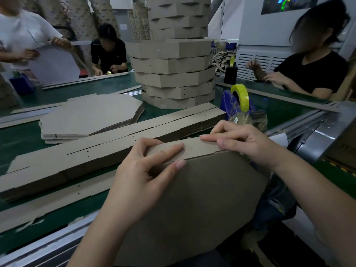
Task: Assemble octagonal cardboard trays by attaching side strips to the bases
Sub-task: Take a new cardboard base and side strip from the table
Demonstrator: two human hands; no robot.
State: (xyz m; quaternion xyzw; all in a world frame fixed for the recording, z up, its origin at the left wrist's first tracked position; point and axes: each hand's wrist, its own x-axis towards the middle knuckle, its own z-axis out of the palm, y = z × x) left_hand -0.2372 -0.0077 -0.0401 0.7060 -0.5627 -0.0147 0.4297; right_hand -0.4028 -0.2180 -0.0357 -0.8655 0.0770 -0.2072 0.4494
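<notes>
An octagonal cardboard base [194, 205] stands tilted against my lap at the table's near edge. Along its top edge lies a brown side strip [192, 151], folded over the rim. My left hand [142, 176] pinches the strip against the base, thumb on the face, fingers on the strip. At the strip's right end my right hand [238, 140] presses down with flat fingers. A stack of flat side strips [100, 151] lies just beyond, and a pile of flat octagonal bases [90, 116] sits behind it.
A tall stack of finished trays [173, 74] stands mid-table. A blue tape dispenser with yellow tape [239, 97] sits at the right. Three other people work around the green table [23, 135]. A metal rail [316, 135] borders the right side.
</notes>
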